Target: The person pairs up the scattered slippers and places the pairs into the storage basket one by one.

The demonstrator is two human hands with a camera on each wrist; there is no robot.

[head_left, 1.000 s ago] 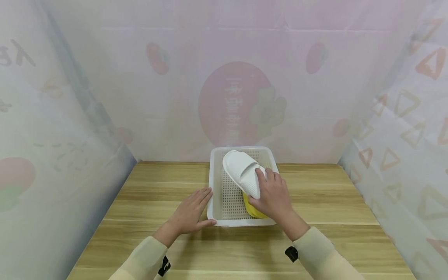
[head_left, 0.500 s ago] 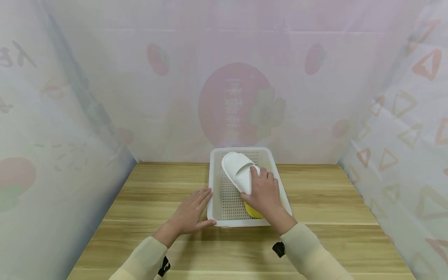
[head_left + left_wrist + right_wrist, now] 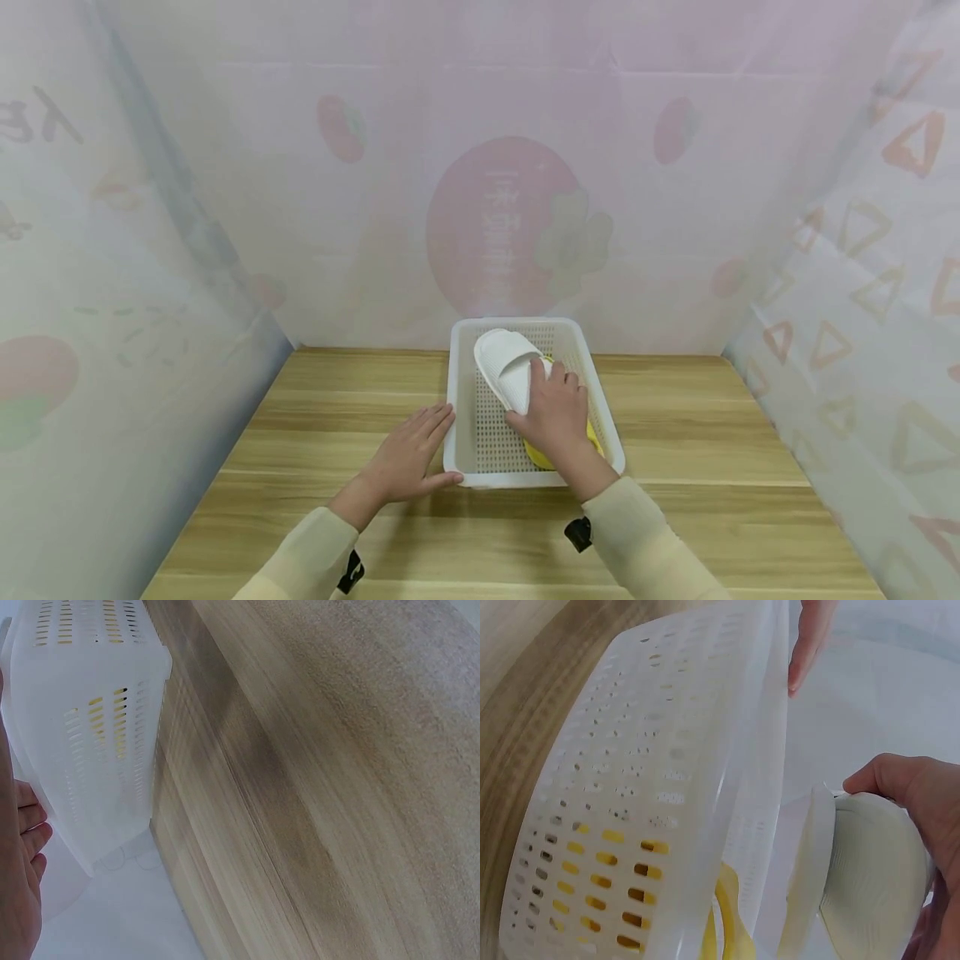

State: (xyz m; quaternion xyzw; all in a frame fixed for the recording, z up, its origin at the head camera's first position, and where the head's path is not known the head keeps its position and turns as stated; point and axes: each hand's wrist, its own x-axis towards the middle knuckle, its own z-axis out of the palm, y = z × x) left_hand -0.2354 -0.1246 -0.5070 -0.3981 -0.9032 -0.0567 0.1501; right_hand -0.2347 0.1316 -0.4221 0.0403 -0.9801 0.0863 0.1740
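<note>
A white slipper (image 3: 505, 360) with a ribbed surface is tilted in or over the white perforated plastic basket (image 3: 461, 417), toe pointing to the back left. My right hand (image 3: 558, 414) grips it by its heel end, thumb on the near left side and fingers over the other. In the right wrist view the heel (image 3: 877, 874) stands beside another pale edge. Under the right hand lies a yellow item (image 3: 542, 456), partly hidden, with a curved strap-like part in the right wrist view. My left hand (image 3: 408, 450) rests on the basket's left rim, fingers straight, thumb at the front corner.
The basket stands on a wooden table (image 3: 337, 383), close to the back wall (image 3: 375, 250), a hanging printed sheet. More printed sheets enclose the table at left (image 3: 150, 350) and right (image 3: 840, 333). Black bands sit at both wrists.
My right hand has moved left with the white slipper, which is now slightly lower. More yellow shows to the right of that hand. The left hand and the basket have stayed put.
</note>
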